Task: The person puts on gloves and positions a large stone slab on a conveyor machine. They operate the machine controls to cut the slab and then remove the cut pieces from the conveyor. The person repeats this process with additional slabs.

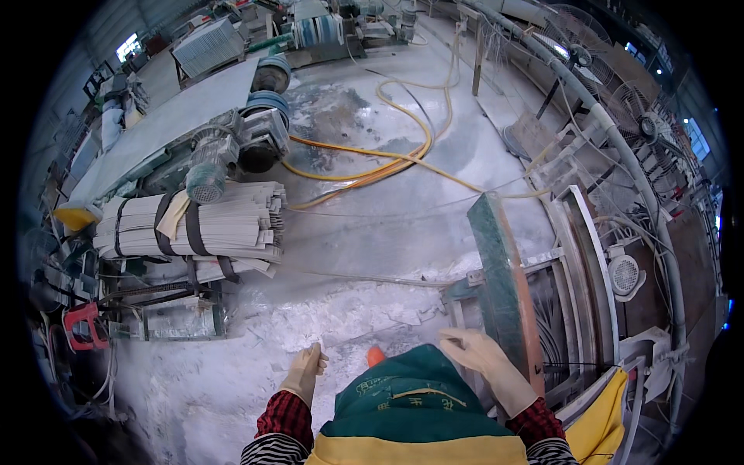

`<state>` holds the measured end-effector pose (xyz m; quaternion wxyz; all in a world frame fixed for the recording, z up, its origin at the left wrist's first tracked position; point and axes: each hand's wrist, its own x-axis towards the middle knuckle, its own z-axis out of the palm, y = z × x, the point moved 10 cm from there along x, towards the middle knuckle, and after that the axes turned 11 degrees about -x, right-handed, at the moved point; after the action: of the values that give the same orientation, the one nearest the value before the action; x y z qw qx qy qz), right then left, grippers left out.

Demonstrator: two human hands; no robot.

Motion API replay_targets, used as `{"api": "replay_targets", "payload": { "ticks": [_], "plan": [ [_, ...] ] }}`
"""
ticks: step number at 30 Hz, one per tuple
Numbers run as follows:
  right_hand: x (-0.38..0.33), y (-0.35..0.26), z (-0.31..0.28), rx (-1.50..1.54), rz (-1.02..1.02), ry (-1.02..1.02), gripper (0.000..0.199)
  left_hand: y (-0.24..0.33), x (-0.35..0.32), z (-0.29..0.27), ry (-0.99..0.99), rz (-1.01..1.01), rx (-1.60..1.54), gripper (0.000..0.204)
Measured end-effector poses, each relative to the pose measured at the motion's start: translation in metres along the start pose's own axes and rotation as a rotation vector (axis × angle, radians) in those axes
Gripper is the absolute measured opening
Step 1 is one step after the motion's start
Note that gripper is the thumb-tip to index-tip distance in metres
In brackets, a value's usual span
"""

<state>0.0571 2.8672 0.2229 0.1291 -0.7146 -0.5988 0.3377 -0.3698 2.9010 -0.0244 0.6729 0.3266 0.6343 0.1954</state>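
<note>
Both of my hands wear pale cream gloves. Low in the view, my left hand (305, 367) hangs over the white, dusty floor (232, 387) with its fingers curled in and nothing showing in them. To the right of my green apron (418, 395), my right hand (474, 353) has its fingers loosely stretched toward the left and holds nothing visible. It is nearest to a tall green-faced panel with an orange-brown edge (508, 291), with no clear contact. An orange shoe tip (375, 356) shows beyond the apron.
A strapped stack of pale strips (194, 225) lies at left, below a motor (207, 174) and conveyor. Yellow hoses (380, 172) loop across the floor ahead. At right stand a metal frame (593, 271), a long pipe (620, 143) and large fans (577, 50). A red stool (84, 325) sits far left.
</note>
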Motion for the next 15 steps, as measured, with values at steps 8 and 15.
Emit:
{"api": "replay_targets", "payload": {
  "ticks": [8, 15],
  "plan": [
    [0.096, 0.039, -0.038, 0.023, 0.131, -0.014, 0.041, -0.006, 0.048, 0.017, 0.014, -0.179, -0.02, 0.05],
    [0.24, 0.021, -0.116, -0.027, -0.007, 0.048, 0.037, 0.108, 0.083, -0.005, 0.222, -0.113, -0.133, 0.056]
  ]
}}
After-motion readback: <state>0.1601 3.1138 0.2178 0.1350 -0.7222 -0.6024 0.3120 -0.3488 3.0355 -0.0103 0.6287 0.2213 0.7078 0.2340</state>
